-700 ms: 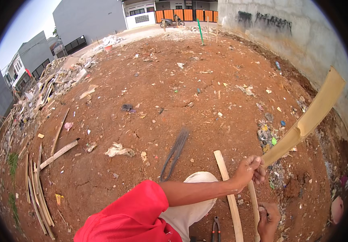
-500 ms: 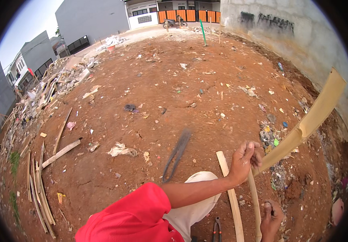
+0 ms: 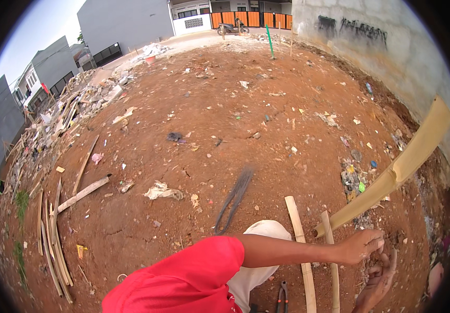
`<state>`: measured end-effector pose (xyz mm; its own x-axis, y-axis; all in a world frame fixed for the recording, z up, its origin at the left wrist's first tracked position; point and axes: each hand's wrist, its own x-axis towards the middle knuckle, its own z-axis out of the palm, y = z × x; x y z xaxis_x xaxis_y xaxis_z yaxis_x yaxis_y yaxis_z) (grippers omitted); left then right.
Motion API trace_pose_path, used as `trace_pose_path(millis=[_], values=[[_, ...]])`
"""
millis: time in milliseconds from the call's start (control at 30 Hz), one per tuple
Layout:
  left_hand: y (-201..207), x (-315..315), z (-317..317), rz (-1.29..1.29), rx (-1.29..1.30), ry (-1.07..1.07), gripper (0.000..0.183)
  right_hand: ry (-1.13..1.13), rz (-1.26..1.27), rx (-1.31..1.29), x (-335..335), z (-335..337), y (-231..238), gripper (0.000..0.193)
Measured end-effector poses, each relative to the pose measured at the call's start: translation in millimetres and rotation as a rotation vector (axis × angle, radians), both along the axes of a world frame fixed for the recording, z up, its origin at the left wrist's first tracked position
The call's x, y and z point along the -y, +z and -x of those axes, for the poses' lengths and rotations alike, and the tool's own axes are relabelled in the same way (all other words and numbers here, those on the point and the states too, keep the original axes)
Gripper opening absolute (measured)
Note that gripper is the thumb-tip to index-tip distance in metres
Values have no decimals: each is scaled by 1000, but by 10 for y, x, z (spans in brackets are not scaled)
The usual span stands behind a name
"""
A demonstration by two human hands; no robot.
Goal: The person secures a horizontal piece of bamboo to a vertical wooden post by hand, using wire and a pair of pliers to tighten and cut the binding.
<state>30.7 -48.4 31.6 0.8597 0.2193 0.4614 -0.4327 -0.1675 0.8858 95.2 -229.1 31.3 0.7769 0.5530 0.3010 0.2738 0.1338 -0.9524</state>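
Observation:
My left arm in a red sleeve reaches across to the right. My left hand (image 3: 363, 245) is low over the dirt with its fingers stretched out, and nothing shows in it. Just below, my right hand (image 3: 379, 281) has its fingers spread and is empty. A long wide bamboo strip (image 3: 392, 177) slants up to the right. Its lower end lies free by a thin bamboo slat (image 3: 332, 261), a little left of my left hand. A second flat slat (image 3: 300, 245) lies beside my light trouser knee (image 3: 264, 232).
Pliers (image 3: 282, 295) lie on the ground by my leg, and a dark wire bundle (image 3: 233, 201) lies ahead of the knee. More bamboo slats (image 3: 52, 245) and a plank (image 3: 81, 194) lie left. Rubble is heaped at far left, a grey wall (image 3: 392, 47) stands right, and litter dots the red dirt.
My left hand has let go of the long bamboo strip and dropped down to the right toward the ground. My right hand has released the thin slat and opened.

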Motion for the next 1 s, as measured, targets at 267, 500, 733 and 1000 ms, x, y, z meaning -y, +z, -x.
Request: trace_pose_path(millis=[267,500,733,1000], values=[[-341,705,201,-211,-207,-308,27,-380,-68,70,405,-197,210,59],[-545,641,131,-133,-170,-312,25,-452,29,-24,423,-437,-155,49],[-591,580,-90,71,-91,49,30,-427,299,131,-56,67,-80,38],[-482,468,62,59,-180,-59,31,-427,-51,56,38,-110,-32,54]])
